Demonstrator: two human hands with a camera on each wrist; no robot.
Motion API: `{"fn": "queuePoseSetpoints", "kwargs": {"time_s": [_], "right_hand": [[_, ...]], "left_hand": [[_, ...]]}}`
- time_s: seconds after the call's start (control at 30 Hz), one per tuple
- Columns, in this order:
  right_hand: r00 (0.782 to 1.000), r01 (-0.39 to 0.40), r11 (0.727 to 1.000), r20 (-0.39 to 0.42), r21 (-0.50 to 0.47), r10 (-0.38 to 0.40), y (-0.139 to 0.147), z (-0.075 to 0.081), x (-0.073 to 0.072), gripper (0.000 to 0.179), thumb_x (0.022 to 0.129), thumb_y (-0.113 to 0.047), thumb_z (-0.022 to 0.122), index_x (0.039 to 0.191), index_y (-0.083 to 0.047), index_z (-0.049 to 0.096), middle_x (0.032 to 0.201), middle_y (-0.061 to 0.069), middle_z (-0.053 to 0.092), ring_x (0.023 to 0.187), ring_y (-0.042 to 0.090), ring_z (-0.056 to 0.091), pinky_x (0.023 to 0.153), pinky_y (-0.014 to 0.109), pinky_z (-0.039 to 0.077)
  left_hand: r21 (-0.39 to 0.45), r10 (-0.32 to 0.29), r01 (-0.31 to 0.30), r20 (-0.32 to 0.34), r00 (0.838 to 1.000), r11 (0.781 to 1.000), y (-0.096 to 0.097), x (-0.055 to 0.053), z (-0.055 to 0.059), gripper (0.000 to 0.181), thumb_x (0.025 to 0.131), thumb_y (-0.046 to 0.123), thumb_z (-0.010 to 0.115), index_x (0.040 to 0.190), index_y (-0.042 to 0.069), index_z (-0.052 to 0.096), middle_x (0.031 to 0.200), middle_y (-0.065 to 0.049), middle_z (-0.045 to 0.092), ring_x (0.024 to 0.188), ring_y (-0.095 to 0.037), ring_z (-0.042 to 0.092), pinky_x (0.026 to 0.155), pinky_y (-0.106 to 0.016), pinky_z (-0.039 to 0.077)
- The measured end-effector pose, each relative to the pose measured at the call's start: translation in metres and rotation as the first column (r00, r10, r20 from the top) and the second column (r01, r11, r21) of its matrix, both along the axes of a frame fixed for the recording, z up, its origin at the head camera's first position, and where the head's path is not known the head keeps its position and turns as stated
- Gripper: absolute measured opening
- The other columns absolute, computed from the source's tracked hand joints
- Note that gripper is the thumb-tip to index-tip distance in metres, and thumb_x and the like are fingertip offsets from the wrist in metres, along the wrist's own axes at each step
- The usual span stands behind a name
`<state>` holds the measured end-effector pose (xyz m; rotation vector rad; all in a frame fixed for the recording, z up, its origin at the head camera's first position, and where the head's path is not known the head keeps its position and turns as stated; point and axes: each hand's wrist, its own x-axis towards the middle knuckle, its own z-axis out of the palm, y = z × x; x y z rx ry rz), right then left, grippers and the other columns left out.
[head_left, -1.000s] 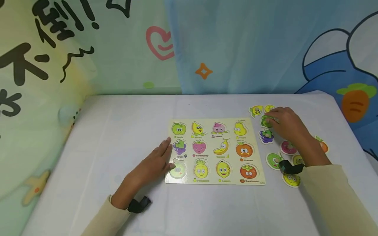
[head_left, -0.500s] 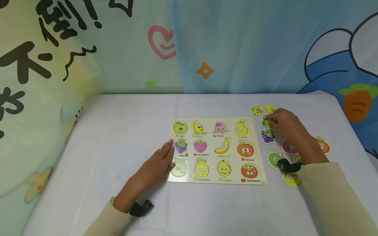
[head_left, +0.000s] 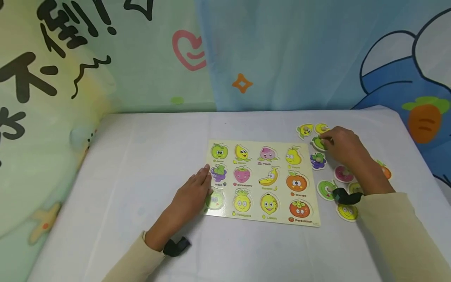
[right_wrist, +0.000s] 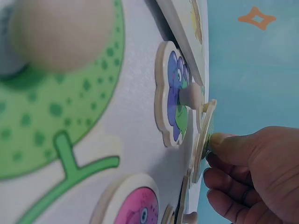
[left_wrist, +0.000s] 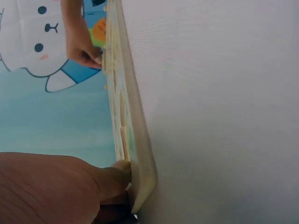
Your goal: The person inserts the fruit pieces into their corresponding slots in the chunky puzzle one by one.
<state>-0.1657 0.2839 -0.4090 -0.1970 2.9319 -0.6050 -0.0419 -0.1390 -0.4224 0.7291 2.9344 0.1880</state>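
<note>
A cream wooden fruit puzzle board [head_left: 256, 205] lies on the white table, slightly turned, with printed fruit pictures. My left hand [head_left: 192, 196] rests along its left edge, fingers extended, thumb on the board's surface near the lower left corner; the left wrist view shows that thumb [left_wrist: 117, 179] pressing at the edge. At the far right, my right hand [head_left: 343, 145] pinches a green fruit puzzle piece [head_left: 318, 143] between thumb and fingers. In the right wrist view the piece [right_wrist: 202, 140] stands tilted. A purple grape piece [right_wrist: 172, 95] with a round knob lies beside it.
Two yellow pieces lie behind the right hand, one a leafy yellow piece [head_left: 305, 130]. Nearer are a pink piece [head_left: 343, 174], a green piece [head_left: 325, 190], a smiling yellow piece [head_left: 347, 212] and an orange piece [head_left: 385, 171]. A printed cloth backdrop [head_left: 275, 58] rises behind the table.
The board has shifted a little right and turned clockwise, my left hand moving along with it. The green piece has turned between my right hand's fingers.
</note>
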Motion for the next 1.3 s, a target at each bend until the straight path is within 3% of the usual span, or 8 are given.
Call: {"fn": "queuePoseSetpoints", "kwargs": {"time_s": [0.3,0.57,0.7,0.9,1.07,1.3], "right_hand": [[0.999,0.029,0.997,-0.013,-0.069,-0.03,-0.014,0.007,0.004,0.031,0.099,-0.016,0.057,0.118,0.008,0.063,0.105,0.025,0.06,0.096,0.038,0.052,0.082,0.055,0.044],[0.998,0.049,0.984,-0.036,-0.171,-0.056,-0.04,0.016,0.005,0.03,0.097,-0.019,0.061,0.117,0.003,0.066,0.105,0.021,0.063,0.096,0.034,0.054,0.082,0.051,0.047],[0.998,0.031,0.973,-0.053,-0.23,-0.044,-0.052,0.018,0.005,0.028,0.097,-0.02,0.061,0.115,0.001,0.067,0.104,0.02,0.066,0.096,0.033,0.057,0.08,0.049,0.048],[0.998,0.037,0.949,-0.039,-0.313,-0.052,-0.08,0.022,0.006,0.027,0.097,-0.024,0.063,0.111,-0.003,0.07,0.102,0.015,0.069,0.096,0.03,0.06,0.082,0.047,0.049],[0.999,0.003,0.93,-0.046,-0.367,-0.022,-0.106,0.024,0.005,0.022,0.095,-0.021,0.065,0.107,-0.003,0.072,0.098,0.012,0.07,0.092,0.027,0.062,0.079,0.043,0.049],[1.0,-0.021,0.911,-0.006,-0.413,0.021,-0.129,0.013,0.002,0.022,0.095,-0.024,0.066,0.105,-0.005,0.073,0.096,0.01,0.07,0.088,0.023,0.063,0.08,0.041,0.049]], "left_hand": [[-0.012,0.051,-0.051,0.015,0.999,0.999,0.003,0.001,0.007,0.047,0.097,0.015,0.061,0.136,-0.009,0.05,0.15,-0.021,0.036,0.137,-0.032,0.037,0.11,-0.043,0.034],[0.106,0.106,-0.112,0.067,0.992,0.988,0.002,0.004,0.008,0.049,0.095,0.009,0.064,0.136,-0.012,0.047,0.152,-0.023,0.033,0.139,-0.033,0.034,0.103,-0.04,0.041],[0.155,0.084,-0.097,0.086,0.993,0.983,0.001,0.005,0.006,0.049,0.096,0.007,0.061,0.138,-0.014,0.044,0.154,-0.023,0.027,0.141,-0.034,0.028,0.104,-0.039,0.039],[0.144,0.041,-0.052,0.08,0.996,0.988,-0.001,0.004,0.006,0.049,0.098,0.007,0.058,0.139,-0.014,0.042,0.155,-0.022,0.026,0.142,-0.034,0.025,0.105,-0.038,0.037],[0.145,0.039,-0.053,0.095,0.995,0.988,-0.001,0.003,0.006,0.048,0.099,0.007,0.057,0.14,-0.014,0.041,0.156,-0.021,0.023,0.143,-0.033,0.023,0.107,-0.038,0.035],[0.153,0.042,-0.056,0.097,0.994,0.987,0.001,0.002,0.006,0.052,0.097,0.004,0.059,0.142,-0.012,0.039,0.156,-0.018,0.025,0.143,-0.03,0.025,0.106,-0.036,0.036]]}}
